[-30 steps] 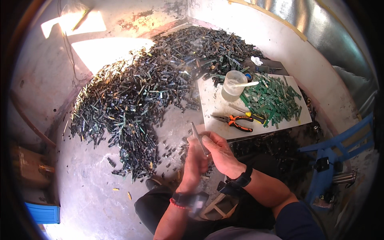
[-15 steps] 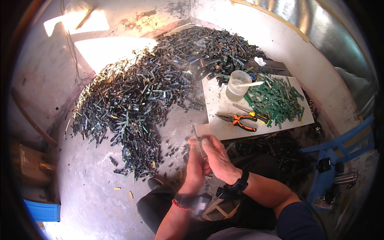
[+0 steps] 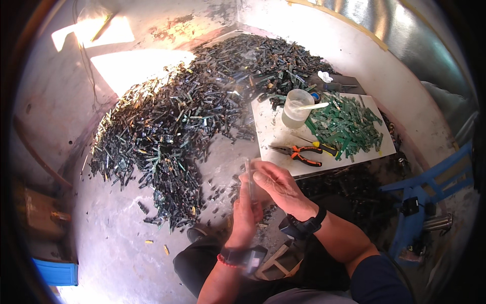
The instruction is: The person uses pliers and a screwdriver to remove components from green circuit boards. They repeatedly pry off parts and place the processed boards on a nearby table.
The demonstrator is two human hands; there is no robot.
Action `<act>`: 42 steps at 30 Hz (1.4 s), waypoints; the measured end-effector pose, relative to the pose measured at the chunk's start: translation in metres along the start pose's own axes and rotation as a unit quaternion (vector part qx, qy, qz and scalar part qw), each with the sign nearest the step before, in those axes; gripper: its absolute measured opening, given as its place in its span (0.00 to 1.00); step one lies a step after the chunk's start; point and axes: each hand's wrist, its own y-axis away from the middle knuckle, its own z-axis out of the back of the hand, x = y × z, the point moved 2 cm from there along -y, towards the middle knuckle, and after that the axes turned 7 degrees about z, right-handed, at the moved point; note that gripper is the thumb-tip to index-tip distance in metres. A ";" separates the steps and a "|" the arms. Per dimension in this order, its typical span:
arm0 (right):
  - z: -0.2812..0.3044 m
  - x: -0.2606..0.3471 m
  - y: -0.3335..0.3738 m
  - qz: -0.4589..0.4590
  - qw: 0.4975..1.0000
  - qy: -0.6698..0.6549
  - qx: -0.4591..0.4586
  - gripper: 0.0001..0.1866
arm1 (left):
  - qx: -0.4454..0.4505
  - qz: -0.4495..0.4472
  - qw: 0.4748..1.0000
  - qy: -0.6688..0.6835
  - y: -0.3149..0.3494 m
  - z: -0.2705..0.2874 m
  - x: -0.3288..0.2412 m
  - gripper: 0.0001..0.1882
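Note:
A thin greyish strip [image 3: 249, 177], seen nearly edge-on, stands upright between my two hands above the floor. From below, my left hand [image 3: 245, 213] closes its fingers round the lower part of it. My right hand [image 3: 281, 188] grips the upper part, thumb on the near face and fingers curled behind. Nearest to the hands, on a white board [image 3: 271, 134], lie orange-and-black long-nose pliers [image 3: 304, 156] and a screwdriver [image 3: 326, 148] with a yellow-black handle. Beside them stands a translucent cup [image 3: 294, 114] of cloudy liquid with a pale stick across its rim. Green strips [image 3: 349, 126] are heaped to its right.
A large heap of dark strips [image 3: 167, 116] spreads across the floor to the back wall. Behind the board lies a crumpled white tissue [image 3: 325, 77]. A blue chair [image 3: 430, 185] stands at the right, a blue box-like thing [image 3: 55, 272] at the lower left. A small wooden stool [image 3: 278, 261] shows below.
The strip has turned from leaning to nearly upright. My right hand has opened out slightly and its wrist has moved right; my left hand has barely shifted. The view has drifted slightly.

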 end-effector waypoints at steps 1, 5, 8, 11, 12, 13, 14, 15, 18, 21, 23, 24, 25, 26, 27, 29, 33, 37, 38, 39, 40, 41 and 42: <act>0.003 0.004 -0.001 0.001 1.000 0.018 -0.010 0.18 | -0.005 0.005 1.000 -0.001 0.001 -0.004 -0.001 0.27; 0.012 0.016 -0.007 -0.083 0.993 0.075 0.026 0.18 | -0.009 0.028 1.000 0.008 0.000 0.002 0.006 0.26; 0.009 0.012 -0.004 -0.112 0.994 -0.016 0.009 0.16 | 0.002 0.035 0.998 0.057 -0.002 0.002 0.009 0.26; 0.006 0.004 0.000 -0.125 0.990 -0.060 0.011 0.14 | -0.001 0.034 0.993 0.109 -0.001 -0.004 0.005 0.26; 0.006 0.000 0.000 -0.124 0.990 -0.062 0.016 0.14 | -0.003 0.032 0.992 0.124 -0.001 -0.006 0.004 0.27; 0.008 -0.001 -0.001 -0.110 0.993 -0.044 0.027 0.14 | 0.000 0.042 0.991 0.129 -0.002 -0.003 0.006 0.27; 0.011 -0.002 -0.002 -0.095 0.994 -0.025 0.038 0.13 | 0.002 0.051 0.990 0.135 -0.004 0.001 0.009 0.27; 0.013 -0.004 -0.003 -0.080 0.996 -0.005 0.049 0.13 | 0.005 0.061 0.988 0.140 -0.005 0.004 0.011 0.27; 0.022 0.002 -0.006 -0.091 0.995 -0.015 0.028 0.14 | -0.023 0.037 0.995 0.093 -0.005 0.007 0.008 0.28; 0.025 0.009 -0.007 -0.103 0.994 0.015 0.029 0.14 | -0.035 0.029 0.996 0.082 -0.002 0.006 0.005 0.28; 0.027 0.011 -0.007 -0.104 0.993 0.031 0.042 0.14 | -0.037 0.036 0.995 0.086 -0.003 0.007 0.005 0.28; 0.026 0.012 -0.007 -0.108 0.993 0.030 0.045 0.14 | -0.038 0.038 0.995 0.088 -0.003 0.008 0.005 0.28; 0.024 0.013 -0.007 -0.112 0.992 0.029 0.047 0.14 | -0.032 0.036 0.995 0.092 -0.003 0.009 0.005 0.28; 0.023 0.013 -0.007 -0.116 0.992 0.028 0.049 0.14 | -0.025 0.033 0.995 0.095 -0.003 0.010 0.006 0.28; 0.022 0.013 -0.008 -0.111 0.992 0.028 0.048 0.14 | -0.019 0.030 0.995 0.098 -0.004 0.010 0.006 0.28; 0.021 0.010 -0.008 -0.104 0.993 0.027 0.047 0.14 | -0.014 0.030 0.994 0.102 -0.004 0.010 0.007 0.28; 0.022 0.011 -0.009 -0.102 0.993 0.027 0.055 0.13 | -0.016 0.033 0.995 0.097 -0.003 0.011 0.007 0.29; 0.027 0.009 -0.011 -0.098 0.991 0.014 0.085 0.12 | -0.014 0.049 0.994 0.092 -0.003 0.013 0.009 0.28; 0.028 0.010 -0.011 -0.098 0.991 0.013 0.093 0.12 | -0.013 0.063 0.993 0.098 -0.001 0.012 0.007 0.28; 0.028 0.012 -0.010 -0.097 0.991 0.011 0.094 0.12 | -0.012 0.076 0.992 0.103 0.000 0.011 0.006 0.28; 0.028 0.015 -0.010 -0.095 0.991 0.009 0.094 0.12 | -0.010 0.080 0.991 0.103 0.001 0.010 0.004 0.28; 0.027 0.017 -0.009 -0.094 0.991 0.007 0.094 0.12 | -0.007 0.083 0.991 0.104 0.002 0.009 0.003 0.28; 0.027 0.016 -0.009 -0.094 0.991 -0.002 0.093 0.12 | -0.005 0.087 0.991 0.104 0.003 0.009 0.002 0.28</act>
